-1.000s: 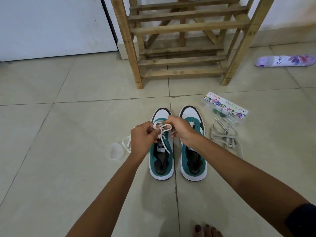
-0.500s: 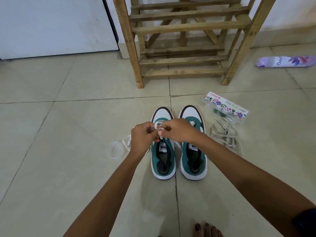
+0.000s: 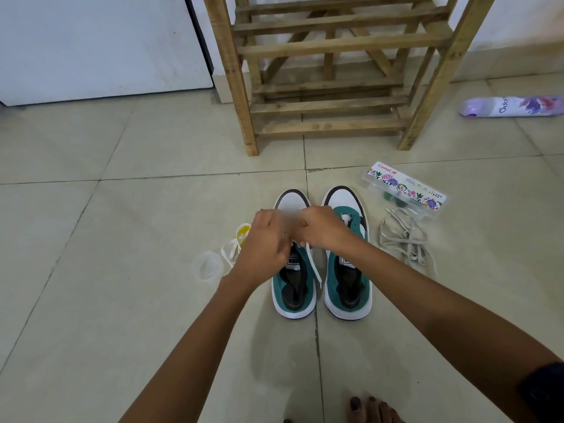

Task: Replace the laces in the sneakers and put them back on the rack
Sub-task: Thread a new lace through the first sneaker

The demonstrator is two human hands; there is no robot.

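Left sneaker [image 3: 293,282], teal with white toe and sole: upright on floor tiles, toe toward rack, heel toward wearer; placed so for lacing from above. New white lace [image 3: 313,265] part-threaded, one free end trailing over right edge of collar.

Left hand [image 3: 265,251] and right hand [image 3: 324,228]: meeting over forefoot of left sneaker, fingers curled, apparently pinching lace at eyelet row; motion blur between the hands, so exact grip on lace not certain. Likely step: drawing or tying lace on first shoe.

Right sneaker [image 3: 348,279]: just beside left one, parallel, same heading; only a short loop of lace visible at top of tongue, otherwise unlaced. Kept close, presumably as next in turn.

Old grey laces [image 3: 404,241]: loose heap on floor right of pair, set aside out of working area.

Clear plastic case [image 3: 404,186], floral label: beyond grey laces, touching or just beside them.

White lace coil [image 3: 232,250] with yellow piece [image 3: 243,232] and clear round lid [image 3: 208,267]: left of pair, near left wrist; probably packaging and spare lace.

Wooden rack [image 3: 335,74]: slatted, standing beyond the sneakers, shelves bare in view; destination for finished pair.

Spray can [image 3: 512,106], purple: lying on its side, far right, well apart.

Floor [image 3: 122,300]: pale glossy tiles, grout lines. White door [image 3: 91,44] upper left; wall and skirting behind rack. Bare toes [image 3: 372,410] at lower edge.
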